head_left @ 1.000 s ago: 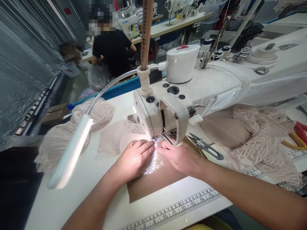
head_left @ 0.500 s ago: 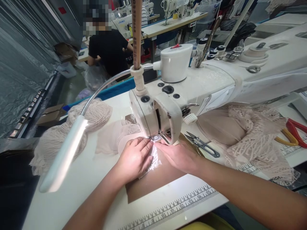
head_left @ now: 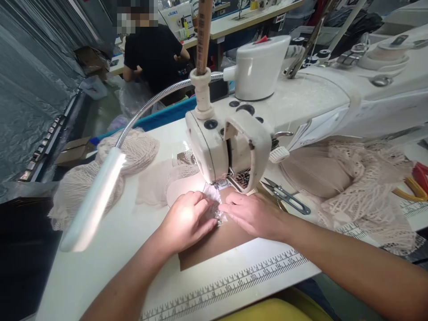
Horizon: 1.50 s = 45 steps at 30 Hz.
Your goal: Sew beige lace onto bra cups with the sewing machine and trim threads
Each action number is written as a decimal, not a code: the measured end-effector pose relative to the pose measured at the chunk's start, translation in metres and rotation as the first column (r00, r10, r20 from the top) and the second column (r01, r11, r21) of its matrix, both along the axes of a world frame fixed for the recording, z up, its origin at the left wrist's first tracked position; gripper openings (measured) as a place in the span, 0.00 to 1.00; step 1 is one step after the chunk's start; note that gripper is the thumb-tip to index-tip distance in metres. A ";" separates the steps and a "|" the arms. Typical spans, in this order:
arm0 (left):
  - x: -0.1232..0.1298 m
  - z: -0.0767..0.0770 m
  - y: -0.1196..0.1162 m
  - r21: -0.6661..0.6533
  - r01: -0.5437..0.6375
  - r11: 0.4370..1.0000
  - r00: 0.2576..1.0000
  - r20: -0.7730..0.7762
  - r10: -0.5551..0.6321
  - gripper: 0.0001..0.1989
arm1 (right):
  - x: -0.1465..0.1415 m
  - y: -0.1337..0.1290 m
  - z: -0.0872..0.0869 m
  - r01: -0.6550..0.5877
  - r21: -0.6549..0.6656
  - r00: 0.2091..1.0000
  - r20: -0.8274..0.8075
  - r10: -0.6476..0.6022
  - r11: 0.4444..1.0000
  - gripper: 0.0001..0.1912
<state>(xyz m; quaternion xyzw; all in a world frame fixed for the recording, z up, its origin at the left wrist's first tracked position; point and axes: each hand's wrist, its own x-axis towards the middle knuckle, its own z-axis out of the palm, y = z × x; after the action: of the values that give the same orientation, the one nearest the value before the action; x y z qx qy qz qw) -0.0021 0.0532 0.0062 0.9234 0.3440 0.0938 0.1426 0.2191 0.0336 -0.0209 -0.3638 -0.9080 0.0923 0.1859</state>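
A narrow piece of pale lace fabric (head_left: 221, 217) lies just in front of the needle area of the white sewing machine (head_left: 209, 149). From its left side my left hand (head_left: 187, 218) grips it, fingers curled over and thumb stretched toward me. My right hand (head_left: 252, 216) pinches its right edge with fingertips pressed together. Beyond my left hand, a smooth beige fabric part (head_left: 180, 187) rests by the presser foot. Under both hands is a brown sheet (head_left: 203, 252) on the table. Thread snips (head_left: 287, 196) lie to the right of my right hand.
A white lamp (head_left: 95, 200) on a bent metal neck hangs at left, over bundled beige lace (head_left: 83, 191). At right lie a beige lace garment (head_left: 321, 174) and red-and-yellow handles (head_left: 416, 185). A ruler strip (head_left: 234, 287) runs along the table's front. A person in black (head_left: 152, 58) sits beyond.
Both hands have drawn slightly back from the presser foot, uncovering more lace there. My right fingers now pinch the lace edge. The whole view has shifted a little.
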 end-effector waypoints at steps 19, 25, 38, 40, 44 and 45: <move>-0.008 0.001 0.008 -0.309 -0.044 0.950 0.986 0.140 0.091 0.09 | -0.001 -0.001 -0.001 -0.026 -0.029 0.997 0.078 0.028 0.999 0.12; -0.004 -0.003 0.004 -0.110 -0.012 0.994 0.998 0.054 0.018 0.16 | -0.001 -0.003 0.000 -0.043 -0.046 0.994 0.101 0.047 0.998 0.09; -0.004 -0.007 0.002 0.061 0.128 0.990 0.990 -0.073 -0.124 0.19 | -0.002 -0.007 0.003 -0.089 0.013 0.988 0.129 0.086 0.996 0.10; -0.005 -0.008 0.002 0.055 0.140 0.989 0.989 -0.058 -0.137 0.18 | -0.001 -0.008 0.002 -0.117 0.028 0.987 0.116 0.114 0.993 0.10; -0.006 -0.008 0.002 0.055 0.153 0.987 0.987 -0.062 -0.150 0.18 | -0.001 -0.010 0.002 -0.127 0.030 0.986 0.112 0.123 0.991 0.11; -0.006 -0.008 0.002 0.063 0.160 0.985 0.985 -0.070 -0.156 0.18 | -0.001 -0.011 0.002 -0.126 0.035 0.986 0.116 0.122 0.991 0.11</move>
<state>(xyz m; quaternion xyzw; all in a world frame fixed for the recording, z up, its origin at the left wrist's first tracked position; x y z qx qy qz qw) -0.0077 0.0552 -0.0018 0.9546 0.2707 0.0639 0.1068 0.2183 0.0228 -0.0189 -0.3073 -0.9398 0.0638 0.1354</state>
